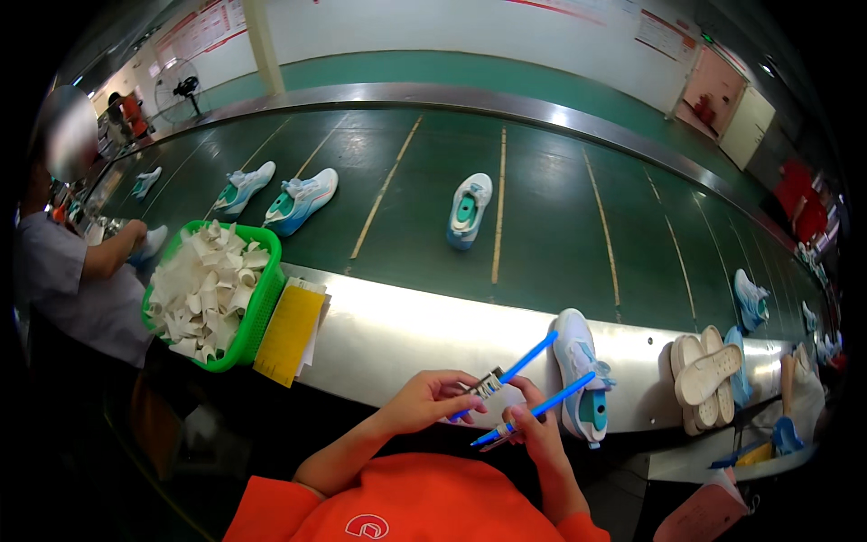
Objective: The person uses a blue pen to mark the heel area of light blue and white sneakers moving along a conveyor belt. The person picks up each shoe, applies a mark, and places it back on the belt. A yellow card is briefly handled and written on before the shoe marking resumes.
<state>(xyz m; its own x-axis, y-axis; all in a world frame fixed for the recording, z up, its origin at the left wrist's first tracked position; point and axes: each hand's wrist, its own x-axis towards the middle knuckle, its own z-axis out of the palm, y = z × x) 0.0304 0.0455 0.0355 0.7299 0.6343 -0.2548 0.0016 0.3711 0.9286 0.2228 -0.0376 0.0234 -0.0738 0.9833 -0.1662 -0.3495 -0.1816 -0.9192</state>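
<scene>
My left hand [430, 400] is closed round a slim blue pen-like stick [529, 356] that slants up to the right, with a silver metal piece [489, 384] at its middle. In my right hand [539, 432] is a second blue pen-like stick [571, 390], also slanted, its lower end by a thin dark metal piece. The two hands are close together in front of my body. Just right of them, a white and light-blue sneaker [572, 341] with a teal inside lies on the metal ledge [406, 325]; the right-hand stick overlaps it in view.
A green basket [266, 298] of crumpled white paper pieces stands left, beside a yellow card [291, 332]. Cream soles [707, 378] are piled right. Sneakers such as one mid-belt [470, 212] sit on the green conveyor [551, 235]. A co-worker [68, 271] works at left.
</scene>
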